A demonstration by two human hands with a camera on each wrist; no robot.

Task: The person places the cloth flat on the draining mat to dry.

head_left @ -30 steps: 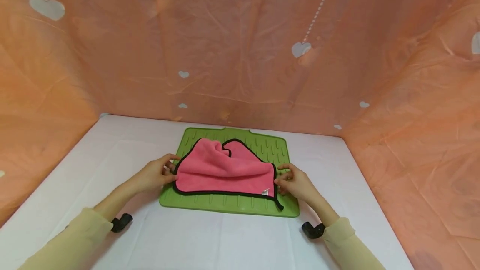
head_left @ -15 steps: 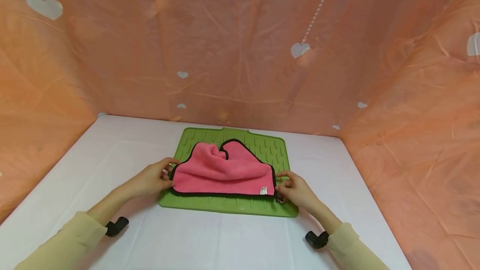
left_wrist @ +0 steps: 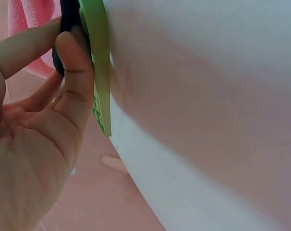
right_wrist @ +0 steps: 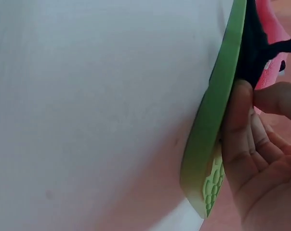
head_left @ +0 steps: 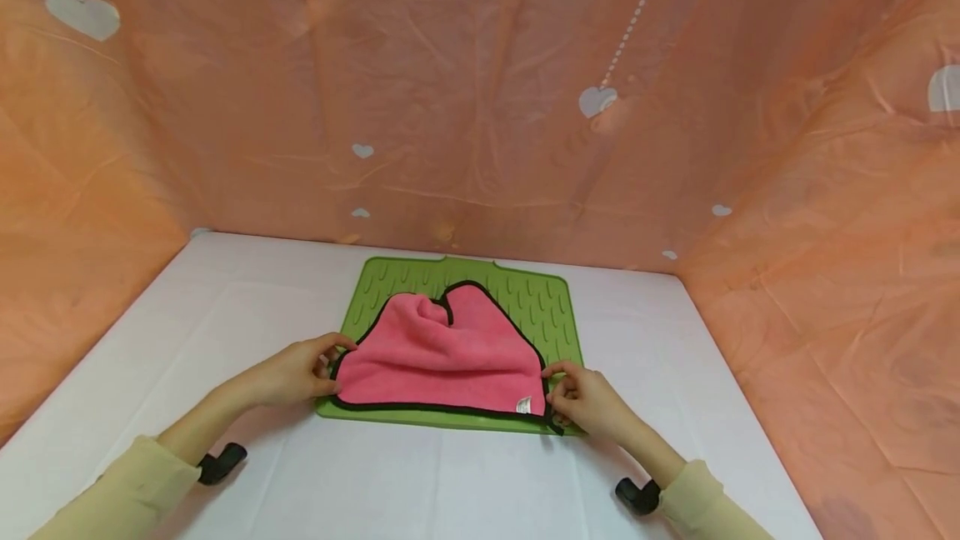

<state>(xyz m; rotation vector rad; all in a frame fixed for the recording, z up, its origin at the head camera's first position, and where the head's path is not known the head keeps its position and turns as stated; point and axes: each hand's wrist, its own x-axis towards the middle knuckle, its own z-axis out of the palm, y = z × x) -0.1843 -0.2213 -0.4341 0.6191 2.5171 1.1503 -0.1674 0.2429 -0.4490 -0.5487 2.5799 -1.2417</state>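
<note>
A pink towel [head_left: 457, 357] with a black border lies rumpled on a green ridged mat [head_left: 543, 307], with a bunched fold near its far edge. My left hand [head_left: 292, 369] pinches its left edge; in the left wrist view the thumb [left_wrist: 75, 72] lies along the dark border. On the other side my right hand [head_left: 588, 398] pinches the right edge close to the near corner. A small white label [head_left: 523, 405] shows near that corner. From the corner hangs a black loop [right_wrist: 283, 46], plain in the right wrist view.
Under the mat is a white table surface [head_left: 375, 482]. Orange cloth walls [head_left: 480, 148] printed with pale hearts rise behind and on both sides. Black wrist-worn pieces [head_left: 222, 463] stick out below the sleeves.
Both hands have drawn the towel toward me, so its near edge now lies close to the mat's front edge. The left edge has also shifted slightly left.
</note>
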